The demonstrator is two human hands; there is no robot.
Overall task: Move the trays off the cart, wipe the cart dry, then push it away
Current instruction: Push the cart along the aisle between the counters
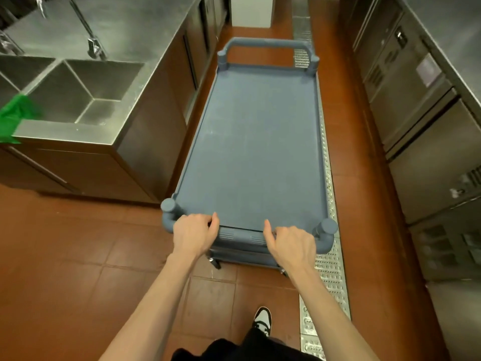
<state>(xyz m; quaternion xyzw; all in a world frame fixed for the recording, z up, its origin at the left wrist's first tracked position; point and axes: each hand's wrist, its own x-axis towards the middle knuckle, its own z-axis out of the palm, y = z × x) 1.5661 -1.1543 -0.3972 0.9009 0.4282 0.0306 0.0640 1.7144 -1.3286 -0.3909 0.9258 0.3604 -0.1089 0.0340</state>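
Note:
A grey-blue plastic cart (257,142) stands lengthwise in the aisle, its top shelf bare, with no trays on it. My left hand (195,234) grips the near handle bar on its left side, fingers curled over it. My right hand (289,246) grips the same bar on its right side. A second handle (268,44) arches over the cart's far end. A green cloth (15,115) hangs over the sink's front edge at the far left.
A steel double sink counter (86,87) runs along the left, close to the cart's side. Steel cabinets (416,113) line the right. A perforated metal drain strip (328,256) runs along the red tile floor under the cart's right side. A white wall (251,10) stands at the aisle's end.

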